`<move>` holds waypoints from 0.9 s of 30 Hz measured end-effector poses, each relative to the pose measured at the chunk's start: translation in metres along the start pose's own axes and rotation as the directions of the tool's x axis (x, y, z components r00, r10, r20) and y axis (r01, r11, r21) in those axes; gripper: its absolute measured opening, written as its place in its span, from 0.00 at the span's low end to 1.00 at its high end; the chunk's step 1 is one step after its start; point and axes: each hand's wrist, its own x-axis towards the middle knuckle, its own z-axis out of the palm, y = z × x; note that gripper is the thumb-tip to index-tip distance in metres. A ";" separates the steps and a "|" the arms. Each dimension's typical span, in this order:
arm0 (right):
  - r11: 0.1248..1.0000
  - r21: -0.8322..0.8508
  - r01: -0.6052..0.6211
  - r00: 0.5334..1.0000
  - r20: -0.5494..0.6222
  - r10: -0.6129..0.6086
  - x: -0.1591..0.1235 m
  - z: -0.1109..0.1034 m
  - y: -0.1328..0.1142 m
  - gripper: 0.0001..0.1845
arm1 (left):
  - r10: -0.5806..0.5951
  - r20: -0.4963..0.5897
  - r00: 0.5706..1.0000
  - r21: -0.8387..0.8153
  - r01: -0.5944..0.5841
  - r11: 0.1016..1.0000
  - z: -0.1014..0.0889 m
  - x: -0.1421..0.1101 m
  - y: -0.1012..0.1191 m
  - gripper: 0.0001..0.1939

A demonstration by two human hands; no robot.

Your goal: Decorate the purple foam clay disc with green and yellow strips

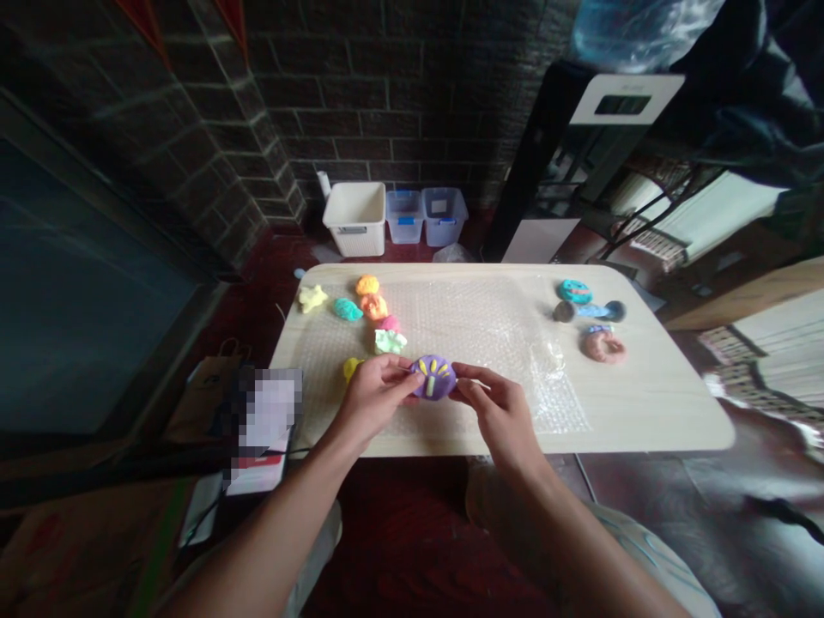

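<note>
A purple clay disc (441,390) with yellow petal shapes and a pale green stem is held up over the near part of the table. My left hand (373,393) grips its left edge, thumb on the front face. At the opposite edge, the fingers of my right hand (503,412) pinch the disc; a thin pale sliver shows by them, too small to name. Just left of the disc sits a pale green clay piece (390,342), with a pink lump (390,324) behind it. A yellow piece (351,368) is partly hidden by my left hand.
Bubble wrap (476,313) covers much of the table (669,403). Orange (373,306), teal (348,309) and pale yellow (312,298) clay pieces lie at left. A clay dumbbell (590,312) and pink ring (605,347) lie at right. Bins (354,219) stand beyond.
</note>
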 end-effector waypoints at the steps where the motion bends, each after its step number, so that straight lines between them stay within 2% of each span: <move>1: 1.000 -0.004 0.005 1.000 0.006 -0.005 -0.001 0.002 -0.001 0.19 | 0.007 -0.003 1.000 -0.009 -0.007 1.000 -0.002 0.000 0.000 0.14; 7: 1.000 0.007 0.027 0.999 0.031 -0.027 -0.002 0.012 -0.003 0.17 | 0.062 -0.005 0.998 -0.052 -0.062 0.997 -0.010 -0.005 0.002 0.18; 14: 0.996 0.058 0.060 0.998 0.013 -0.061 -0.003 0.019 -0.004 0.15 | 0.028 0.000 1.000 -0.133 -0.028 0.991 -0.014 -0.013 0.011 0.21; 19: 0.995 0.033 0.091 0.996 0.016 -0.091 -0.007 0.021 -0.008 0.15 | 0.038 0.023 0.999 -0.127 -0.035 0.991 -0.015 -0.019 0.014 0.24; 27: 0.993 -0.029 0.114 0.993 0.047 -0.113 -0.006 0.021 -0.008 0.15 | 0.060 -0.005 0.998 -0.059 -0.060 0.996 -0.018 -0.014 0.011 0.19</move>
